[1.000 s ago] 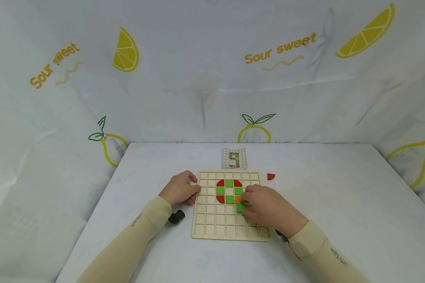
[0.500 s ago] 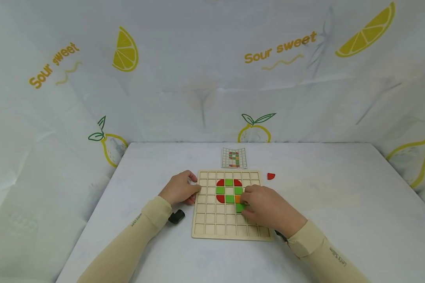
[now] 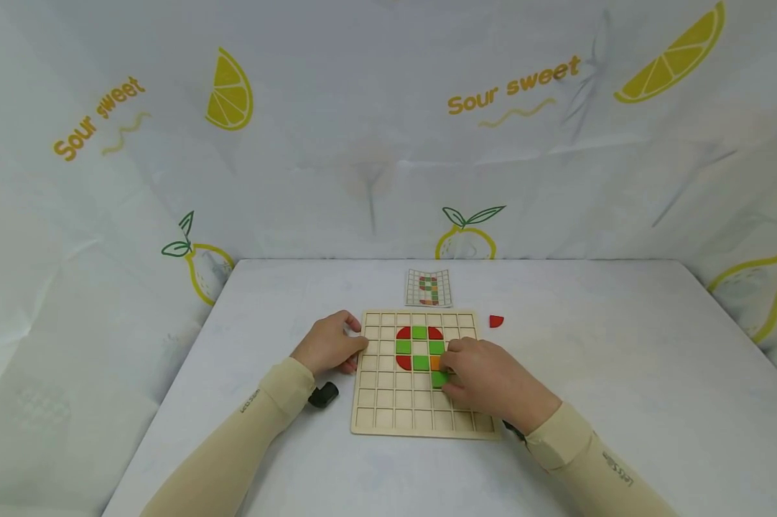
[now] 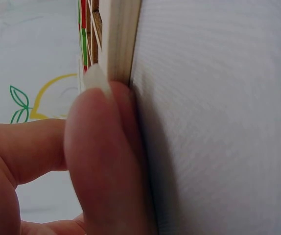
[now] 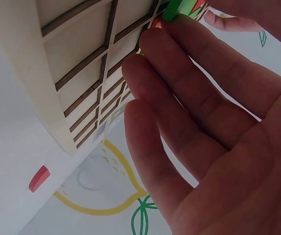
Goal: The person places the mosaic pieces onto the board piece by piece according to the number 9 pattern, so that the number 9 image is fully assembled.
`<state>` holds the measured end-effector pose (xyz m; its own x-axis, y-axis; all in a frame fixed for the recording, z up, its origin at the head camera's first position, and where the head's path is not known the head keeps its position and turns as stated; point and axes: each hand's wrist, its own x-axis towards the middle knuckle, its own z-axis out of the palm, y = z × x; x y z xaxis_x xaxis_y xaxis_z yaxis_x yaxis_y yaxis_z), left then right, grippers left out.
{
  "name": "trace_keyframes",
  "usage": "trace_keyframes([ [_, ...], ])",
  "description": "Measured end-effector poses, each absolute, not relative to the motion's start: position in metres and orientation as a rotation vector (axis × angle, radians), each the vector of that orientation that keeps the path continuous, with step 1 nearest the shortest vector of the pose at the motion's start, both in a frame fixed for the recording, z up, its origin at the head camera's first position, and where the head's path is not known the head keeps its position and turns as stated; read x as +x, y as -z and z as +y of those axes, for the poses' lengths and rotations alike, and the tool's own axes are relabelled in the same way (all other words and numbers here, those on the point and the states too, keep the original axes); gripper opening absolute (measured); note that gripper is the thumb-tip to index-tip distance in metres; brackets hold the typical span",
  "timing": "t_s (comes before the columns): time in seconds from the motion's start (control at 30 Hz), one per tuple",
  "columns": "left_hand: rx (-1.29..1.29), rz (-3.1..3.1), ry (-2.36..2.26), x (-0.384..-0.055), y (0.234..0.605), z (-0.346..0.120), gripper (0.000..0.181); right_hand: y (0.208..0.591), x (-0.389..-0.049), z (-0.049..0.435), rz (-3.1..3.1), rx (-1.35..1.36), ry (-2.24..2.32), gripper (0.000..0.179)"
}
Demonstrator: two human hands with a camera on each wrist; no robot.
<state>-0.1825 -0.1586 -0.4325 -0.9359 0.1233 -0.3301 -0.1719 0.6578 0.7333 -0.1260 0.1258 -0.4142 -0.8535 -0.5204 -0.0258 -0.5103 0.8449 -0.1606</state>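
Note:
A wooden grid board (image 3: 384,397) lies flat on the white table. My left hand (image 3: 327,345) holds its left edge, the thumb (image 4: 94,142) right at the rim in the left wrist view. Over the board, my right hand (image 3: 492,377) pinches a green square tile (image 3: 439,380) between thumb and index finger, just below an orange tile (image 3: 435,363). The green tile (image 5: 177,9) shows partly at the top of the right wrist view, with the other fingers bent loosely beside it. Red quarter-round tiles (image 3: 403,363) and green squares (image 3: 419,332) form a ring on the grid.
A printed pattern card (image 3: 413,287) lies behind the board, showing a red, green and orange figure. One loose red quarter-round tile (image 3: 496,321) sits right of the board's far corner. A lemon-print cloth (image 3: 298,201) hangs behind the table.
The green tile under my right fingers has straightened and shifted slightly into line with its cell below the orange tile. My left hand has stayed at the board's edge.

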Motion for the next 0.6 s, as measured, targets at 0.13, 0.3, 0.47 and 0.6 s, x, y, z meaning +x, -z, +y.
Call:
trace_keyframes([
  [0.13, -0.036, 2.520, -1.169, -0.1830, 0.4330, -0.1586, 0.025, 0.4152, -0.1268, 0.1254, 2.955, -0.820, 0.216, 0.016],
  [0.3, -0.041, 2.511, -1.176, -0.1830, 0.4331, -0.1586, 0.026, 0.4158, -0.1274, 0.1250, 2.956, -0.822, 0.214, 0.015],
  [0.47, -0.062, 2.503, -1.179, -0.1838, 0.4331, -0.1584, 0.026, 0.4152, -0.1269, 0.1249, 2.955, -0.830, 0.224, 0.014],
  [0.6, -0.058, 2.502, -1.181, -0.1834, 0.4329, -0.1585, 0.026, 0.4135, -0.1278, 0.1266, 2.942, -0.827, 0.231, 0.016],
])
